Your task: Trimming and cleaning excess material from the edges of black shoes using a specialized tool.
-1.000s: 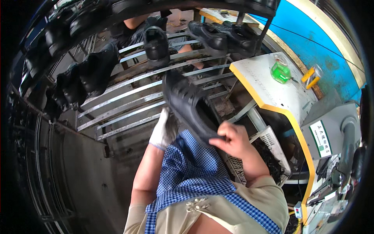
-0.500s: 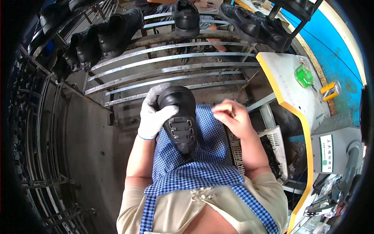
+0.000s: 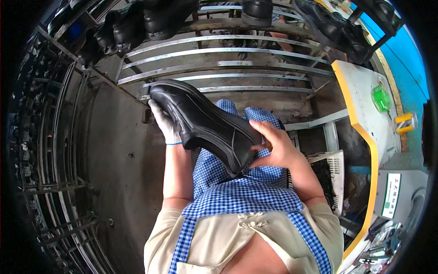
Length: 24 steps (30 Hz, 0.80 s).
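A black leather shoe [image 3: 203,116] lies on its side in the air above my blue checked apron [image 3: 237,201], toe to the upper left and heel toward my right. My left hand [image 3: 165,123], in a white knit glove, is closed around the toe end from beneath; its fingers are partly hidden behind the shoe. My bare right hand [image 3: 276,146] is at the heel, thumb on the sole edge and fingers curled by the back of the shoe.
Several black shoes [image 3: 166,20] stand on a metal rack [image 3: 219,68] ahead. At right is a yellow-edged white table [image 3: 365,96] with a green container [image 3: 380,98], a yellow-banded jar [image 3: 404,123] and a grey machine [image 3: 406,187]. A white basket [image 3: 336,178] sits below it. Dark racks [image 3: 59,182] line the left.
The shoe has turned from upright, toe away and laces showing, onto its side with its toe to the left. My right hand has moved in to its heel. The view has shifted slightly.
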### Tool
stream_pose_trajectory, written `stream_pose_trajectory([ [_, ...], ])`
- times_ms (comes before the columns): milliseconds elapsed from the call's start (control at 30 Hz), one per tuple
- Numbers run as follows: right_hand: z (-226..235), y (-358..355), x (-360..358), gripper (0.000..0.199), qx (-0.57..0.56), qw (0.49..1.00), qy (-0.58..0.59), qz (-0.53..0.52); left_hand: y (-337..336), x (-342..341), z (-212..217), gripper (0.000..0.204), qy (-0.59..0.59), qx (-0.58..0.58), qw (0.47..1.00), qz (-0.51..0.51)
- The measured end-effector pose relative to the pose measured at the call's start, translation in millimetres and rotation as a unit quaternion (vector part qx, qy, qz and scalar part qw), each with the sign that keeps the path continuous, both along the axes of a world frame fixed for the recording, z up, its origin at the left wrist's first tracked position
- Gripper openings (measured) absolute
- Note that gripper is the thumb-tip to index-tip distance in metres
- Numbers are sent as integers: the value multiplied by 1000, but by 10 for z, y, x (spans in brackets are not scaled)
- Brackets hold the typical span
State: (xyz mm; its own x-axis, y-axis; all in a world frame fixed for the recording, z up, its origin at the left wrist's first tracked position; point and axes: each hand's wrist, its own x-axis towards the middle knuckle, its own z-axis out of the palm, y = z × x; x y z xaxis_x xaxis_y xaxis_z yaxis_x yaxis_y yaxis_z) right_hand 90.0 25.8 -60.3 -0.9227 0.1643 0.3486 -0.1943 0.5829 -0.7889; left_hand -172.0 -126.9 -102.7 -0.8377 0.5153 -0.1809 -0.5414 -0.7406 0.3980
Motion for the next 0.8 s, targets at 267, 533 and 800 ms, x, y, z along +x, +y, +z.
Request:
stream_pose_trajectory([
  [267, 57, -119, -81, 95, -118, 989, 46, -73, 86, 65, -291, 48, -18, 39, 988, -152],
  [533, 1, 64, -325, 90, -374, 924, -41, -70, -202, 254, -1035, 38, -77, -139, 948, -274],
  [800, 159, 260, -401, 82, -341, 930, -46, -125, -317, 135, -1004, 41, -115, -182, 936, -278],
])
